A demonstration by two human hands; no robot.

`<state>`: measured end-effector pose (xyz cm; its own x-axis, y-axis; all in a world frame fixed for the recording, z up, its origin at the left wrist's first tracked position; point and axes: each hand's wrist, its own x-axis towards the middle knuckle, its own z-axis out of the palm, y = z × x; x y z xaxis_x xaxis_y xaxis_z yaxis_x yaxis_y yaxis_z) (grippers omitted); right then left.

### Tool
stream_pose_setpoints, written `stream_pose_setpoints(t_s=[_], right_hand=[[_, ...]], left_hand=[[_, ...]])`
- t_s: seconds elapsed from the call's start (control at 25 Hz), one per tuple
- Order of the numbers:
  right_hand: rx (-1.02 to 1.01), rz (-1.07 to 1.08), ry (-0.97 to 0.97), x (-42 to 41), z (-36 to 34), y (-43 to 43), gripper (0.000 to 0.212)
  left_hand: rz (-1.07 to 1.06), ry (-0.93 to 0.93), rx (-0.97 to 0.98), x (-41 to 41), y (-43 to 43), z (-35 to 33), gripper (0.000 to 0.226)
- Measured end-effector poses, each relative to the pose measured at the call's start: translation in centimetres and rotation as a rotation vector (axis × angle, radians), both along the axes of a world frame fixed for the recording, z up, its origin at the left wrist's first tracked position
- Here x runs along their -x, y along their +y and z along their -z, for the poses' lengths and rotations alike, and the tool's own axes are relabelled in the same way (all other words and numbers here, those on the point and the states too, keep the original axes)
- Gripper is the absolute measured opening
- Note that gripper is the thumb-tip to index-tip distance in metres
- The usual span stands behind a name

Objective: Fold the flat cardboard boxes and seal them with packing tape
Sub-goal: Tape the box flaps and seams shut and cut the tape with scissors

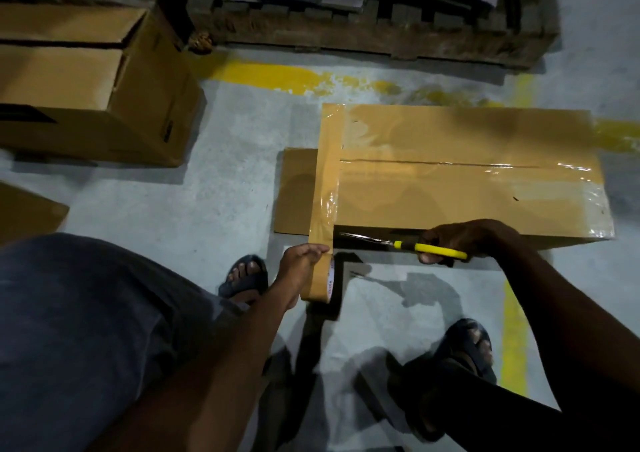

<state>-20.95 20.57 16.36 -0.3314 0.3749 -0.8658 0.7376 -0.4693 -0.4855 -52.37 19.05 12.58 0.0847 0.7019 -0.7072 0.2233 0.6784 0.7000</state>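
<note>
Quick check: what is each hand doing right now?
Left hand: grips the tape roll.
Right hand: holds the scissors, blades pointing at the tape.

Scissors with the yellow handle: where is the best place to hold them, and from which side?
Take the scissors by the yellow handle, coming from the right, as the right hand grips them now. The bare blades point left toward the tape strip, so that end must stay free to cut.

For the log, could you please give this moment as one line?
left hand: grips tape roll | right hand: holds scissors beside strip | box: strip uncut
</note>
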Motion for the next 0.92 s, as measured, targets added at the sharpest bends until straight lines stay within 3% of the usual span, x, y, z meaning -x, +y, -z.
stream_pose_setpoints(t_s=[0.12, 0.2, 0.44, 0.52, 0.68, 0.92], right_hand=[[-0.052, -0.055, -0.028, 1.2, 0.1, 0.0, 0.104], [-0.1, -0.052, -0.06, 2.1, 0.3, 0.3, 0.097], [-0.106, -0.047, -0.076, 3.9, -0.1, 1.6, 0.034], [-0.076, -0.056, -0.08, 4.2, -0.5, 1.9, 0.044], [-0.083, -0.051, -0.082, 4.3, 0.3, 2.4, 0.107], [-0.079, -0.067, -0.05, 5.8, 0.7, 2.8, 0.101]], left_hand=[[0.011, 0.018, -0.003, 0.2, 0.1, 0.2, 0.026], [0.019, 0.029, 0.01, 0.3, 0.2, 0.1, 0.025], [0.007, 0.018, 0.007, 0.6, 0.3, 0.6, 0.027], [0.022, 0.028, 0.007, 0.6, 0.3, 0.5, 0.027], [0.054, 0.029, -0.008, 0.6, 0.3, 0.2, 0.023], [0.039, 0.033, 0.022, 0.6, 0.2, -0.2, 0.023]])
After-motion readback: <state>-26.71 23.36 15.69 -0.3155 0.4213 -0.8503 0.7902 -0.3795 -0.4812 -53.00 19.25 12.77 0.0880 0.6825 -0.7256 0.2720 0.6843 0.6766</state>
